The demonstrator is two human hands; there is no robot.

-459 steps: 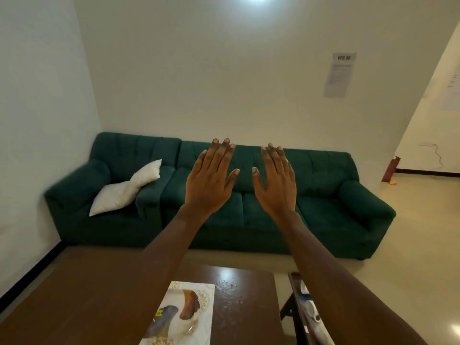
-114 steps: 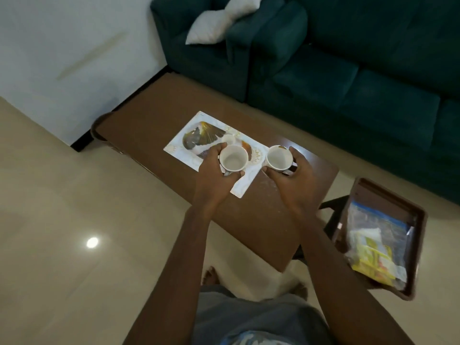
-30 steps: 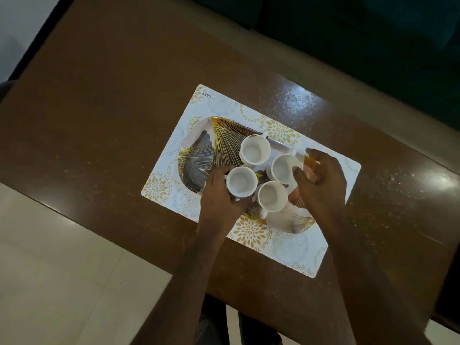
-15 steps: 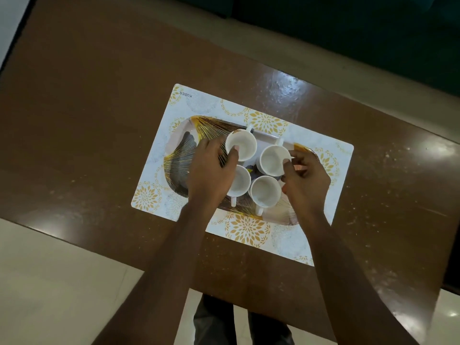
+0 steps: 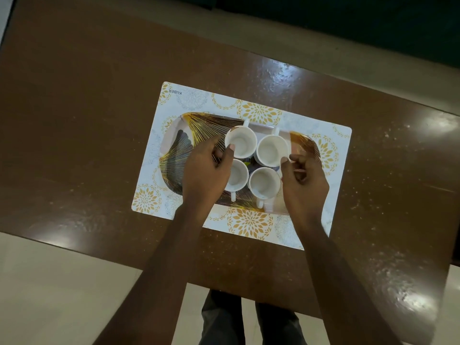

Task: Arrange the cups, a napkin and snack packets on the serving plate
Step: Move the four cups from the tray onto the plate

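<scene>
The left hand [image 5: 204,173] has its grip on the far-left cup [image 5: 241,141], thumb on the rim. The right hand [image 5: 302,183] pinches the rim of the far-right cup [image 5: 272,150]. Between the grips stand two near cups [image 5: 264,183], all four close together on the serving plate [image 5: 179,150]. Left of the left grip the plate is bare up to its edge. The placemat [image 5: 189,98] lies under it on the table [image 5: 74,120].

I see four white ceramic cups [image 5: 254,161] packed rim to rim mid-way along the patterned gold-and-grey serving plate [image 5: 179,150], with no gap between them for fingers. My left hand [image 5: 204,170] and right hand [image 5: 302,185] flank the cluster. The plate's left end lies bare, and the brown wooden table [image 5: 74,120] is open all around the white floral placemat [image 5: 249,225].
</scene>
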